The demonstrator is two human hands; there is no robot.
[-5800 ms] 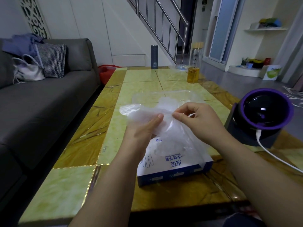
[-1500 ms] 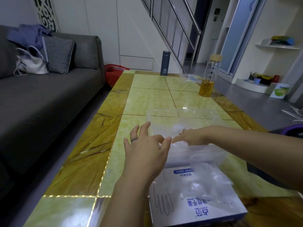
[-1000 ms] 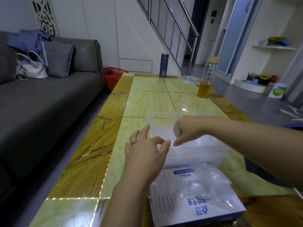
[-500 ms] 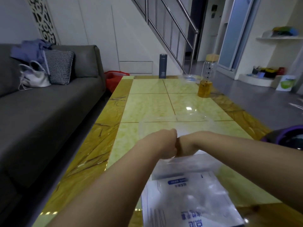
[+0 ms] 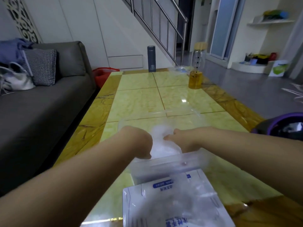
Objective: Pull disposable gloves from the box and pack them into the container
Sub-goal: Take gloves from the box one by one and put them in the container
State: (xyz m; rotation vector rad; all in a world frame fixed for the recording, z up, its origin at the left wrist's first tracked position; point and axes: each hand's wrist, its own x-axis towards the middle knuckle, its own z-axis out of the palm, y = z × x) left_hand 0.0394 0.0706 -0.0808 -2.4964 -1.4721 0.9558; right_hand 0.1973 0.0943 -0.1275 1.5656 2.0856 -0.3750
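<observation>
Much of what matters is hidden from us. The left hand shows only its back and knuckles. Its fingers bend down out of sight, so we cannot tell whether they grip anything. The right hand shows a thumb aimed left, but its fingers are lost behind the blurred near wall of the clear container. We cannot tell its grasp either.

The hands are apart, with a pale, crumpled wad of disposable gloves between them, inside the container. The wad is too soft and blurred to make out single gloves or any direction. The container sits open side up on the desk. Its far rim is faint, and its long axis seems to run left to right, though we cannot be sure through the clear walls.

The glove box lies flat just near of the container. Its print is upside down to us, and the bottom edge of the view cuts it off, so its long axis stays unclear. Thin film covers its top.

Far down the desk stand a dark flask and a bottle of amber liquid.
</observation>
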